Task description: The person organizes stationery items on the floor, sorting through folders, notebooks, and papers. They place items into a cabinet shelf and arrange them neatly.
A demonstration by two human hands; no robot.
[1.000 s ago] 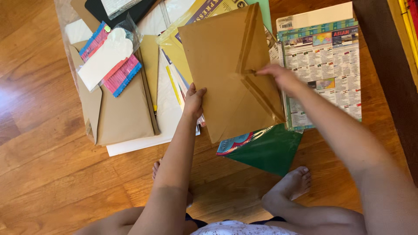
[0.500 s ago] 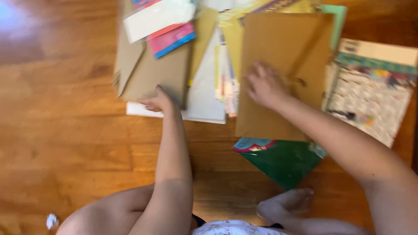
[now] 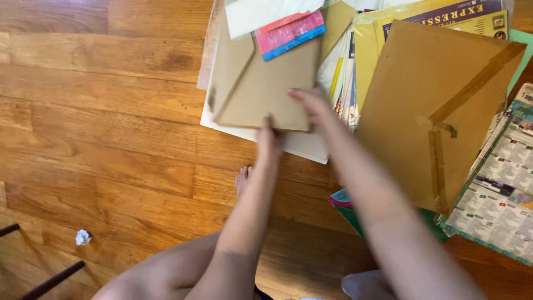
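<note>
1. On the wooden floor (image 3: 111, 128) in front of you, both hands meet at the near edge of the smaller brown envelope (image 3: 266, 89), which lies flat on a white sheet (image 3: 302, 145) at the left of the paper pile.
2. Your left hand (image 3: 268, 136) touches that edge from below, fingers bunched as if pinching it; motion blur keeps you from telling whether it truly grips.
3. Your right hand (image 3: 311, 103) lies over the envelope's near right corner, fingers loosely spread and pressing down, holding nothing that shows. That placement probably steadies the corner while the other hand gets under the edge.
4. A pink and blue packet (image 3: 288, 32) rests on the envelope's far end, weighing it down.
5. Beside it, the large brown envelope (image 3: 433, 111) with tape strips lies flat and untouched over yellow sheets (image 3: 372, 50) and a printed chart (image 3: 499, 194).
6. Half a second ago your right hand was pressing on that large envelope; now it has crossed to the smaller one, while your left hand stays at the same edge.
</note>
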